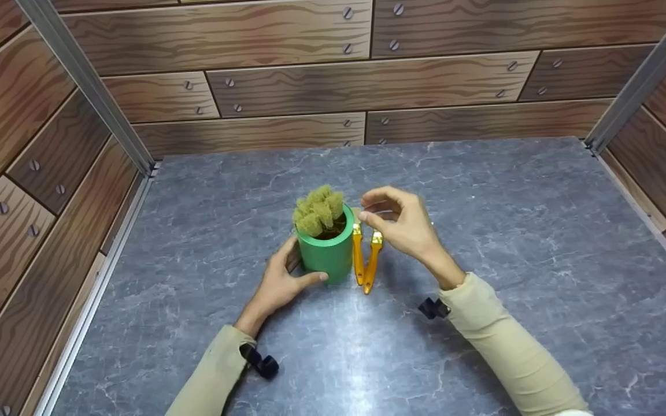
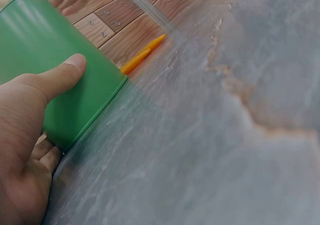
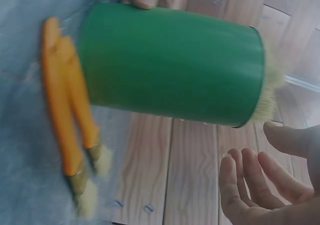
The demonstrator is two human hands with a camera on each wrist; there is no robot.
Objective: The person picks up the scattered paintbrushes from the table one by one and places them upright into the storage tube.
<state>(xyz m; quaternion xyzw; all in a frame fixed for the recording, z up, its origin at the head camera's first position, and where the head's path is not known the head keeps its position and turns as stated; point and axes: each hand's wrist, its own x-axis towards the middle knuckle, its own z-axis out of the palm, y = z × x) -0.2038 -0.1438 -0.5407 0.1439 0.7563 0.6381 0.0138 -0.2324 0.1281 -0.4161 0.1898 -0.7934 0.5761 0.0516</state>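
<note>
A green cylindrical pot (image 1: 327, 259) stands on the table, with a bushy yellow-green artificial plant (image 1: 318, 211) rising from its top. My left hand (image 1: 280, 283) holds the pot low on its left side, the thumb across the front and the fingers behind. Just right of the pot lie two paintbrushes with orange handles, the nearer to it one brush (image 1: 358, 257) and beside it the other brush (image 1: 372, 266). Above the brushes, close to the pot's rim, hovers my right hand (image 1: 405, 225), its fingers loosely bent and nothing between them in the right wrist view.
The grey marbled tabletop (image 1: 206, 231) reaches back to a wood-patterned wall (image 1: 287, 92). More wood-patterned panels with metal posts stand at the left and right sides. A black wrist mount (image 1: 259, 361) sits on the left sleeve, and another mount (image 1: 434, 308) on the right.
</note>
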